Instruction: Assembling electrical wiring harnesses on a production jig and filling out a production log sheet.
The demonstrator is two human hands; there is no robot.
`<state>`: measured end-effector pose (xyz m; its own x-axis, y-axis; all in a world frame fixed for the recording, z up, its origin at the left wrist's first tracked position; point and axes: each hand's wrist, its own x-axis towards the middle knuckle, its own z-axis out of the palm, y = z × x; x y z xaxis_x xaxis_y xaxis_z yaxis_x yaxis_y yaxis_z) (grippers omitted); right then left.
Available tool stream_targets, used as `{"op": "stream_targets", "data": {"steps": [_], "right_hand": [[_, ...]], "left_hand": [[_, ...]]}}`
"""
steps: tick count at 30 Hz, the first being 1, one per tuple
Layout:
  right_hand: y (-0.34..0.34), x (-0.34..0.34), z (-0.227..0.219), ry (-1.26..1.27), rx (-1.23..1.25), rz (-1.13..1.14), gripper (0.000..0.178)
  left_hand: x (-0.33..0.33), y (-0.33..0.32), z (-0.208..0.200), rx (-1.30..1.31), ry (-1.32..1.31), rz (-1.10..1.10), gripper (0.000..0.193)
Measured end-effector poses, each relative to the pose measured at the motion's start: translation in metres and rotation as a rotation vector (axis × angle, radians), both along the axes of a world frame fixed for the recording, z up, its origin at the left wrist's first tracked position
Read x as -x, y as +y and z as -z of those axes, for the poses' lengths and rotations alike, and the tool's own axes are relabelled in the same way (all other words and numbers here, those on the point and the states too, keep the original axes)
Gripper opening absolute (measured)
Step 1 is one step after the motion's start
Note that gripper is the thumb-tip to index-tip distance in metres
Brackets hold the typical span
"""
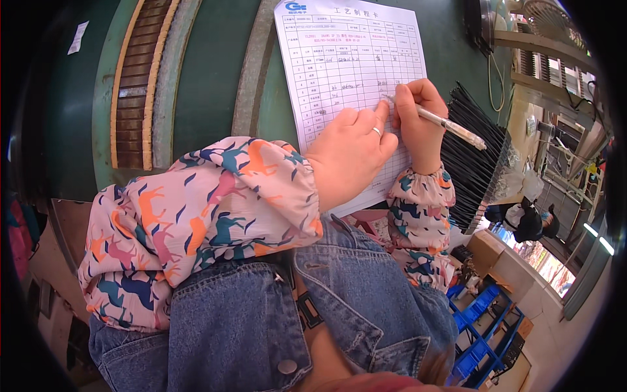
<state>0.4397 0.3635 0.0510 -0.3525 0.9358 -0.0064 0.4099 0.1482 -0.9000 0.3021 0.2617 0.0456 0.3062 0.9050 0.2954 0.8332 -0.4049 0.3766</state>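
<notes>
A printed form sheet (pixel 359 72), ruled into a table with some handwritten entries, lies on the green tabletop in front of me. My right hand (pixel 421 124) grips a pen (pixel 460 132) with a pale, clear barrel, its tip at a row on the right side of the form. Resting on the paper, my left hand (pixel 353 147) has a ring and holds nothing. Its index finger reaches toward the pen tip, while the other fingers are bent. A bundle of thin black cables (pixel 477 157) lies just right of my right hand.
A long slatted brown strip with light edges (pixel 136 85) and a grey metal bar (pixel 256 65) cross the green tabletop (pixel 209 78) on the left. Machinery with beige rails (pixel 532 42) stands at the right. Farther back is a blue rack (pixel 480 333).
</notes>
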Motion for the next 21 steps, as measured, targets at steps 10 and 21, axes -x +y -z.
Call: {"op": "stream_targets", "data": {"steps": [10, 21], "right_hand": [[0.0004, 0.0013, -0.0053, -0.042, 0.021, -0.017, 0.017], [-0.0008, 0.0014, -0.0028, -0.035, -0.012, 0.041, 0.018]], "left_hand": [[0.0002, 0.0004, -0.0005, -0.005, 0.027, 0.003, 0.025], [0.0011, -0.0005, -0.0016, -0.034, 0.021, -0.003, 0.022]]}}
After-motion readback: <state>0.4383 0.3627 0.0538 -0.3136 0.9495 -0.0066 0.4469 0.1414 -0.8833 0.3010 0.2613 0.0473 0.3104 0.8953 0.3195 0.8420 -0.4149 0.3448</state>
